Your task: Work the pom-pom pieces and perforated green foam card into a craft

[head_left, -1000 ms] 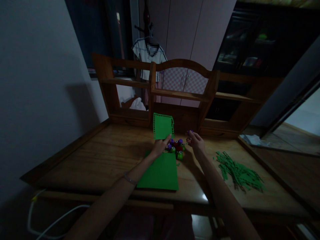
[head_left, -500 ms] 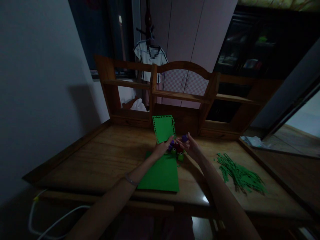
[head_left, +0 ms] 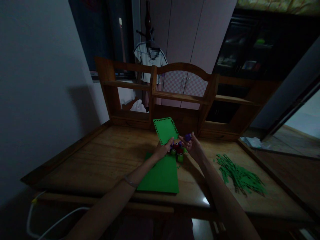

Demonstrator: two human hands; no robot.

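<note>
The left hand (head_left: 163, 150) is grasping a perforated green sheet (head_left: 166, 130) by its lower edge, the thumb lying over the near side. The sheet is standing tilted above the surface (head_left: 105, 160), in front of the wooden shelf unit (head_left: 183, 96). Rows of small holes are running along its left, top and right margins.

The right hand (head_left: 194, 148) is gripping a small purple piece (head_left: 188, 137) between the thumb and fingers. Its fingertips are pointing left, toward the lower right corner of the sheet; whether they are touching it cannot be determined.

Below and between the hands, a cluster of small red, green and purple pieces (head_left: 180, 157) is resting on the surface, partly hidden by the left hand. Several of these pieces are showing round, eye-like spots.

A larger green sheet (head_left: 160, 178) is lying flat nearer the front edge, with the left forearm crossing over part of it. To the right of the right forearm, a loose pile of green strips (head_left: 241, 175) is spreading across the surface, well apart from both hands. Many strips are showing punched holes.

A bracelet (head_left: 130, 182) is encircling the left wrist.
</note>
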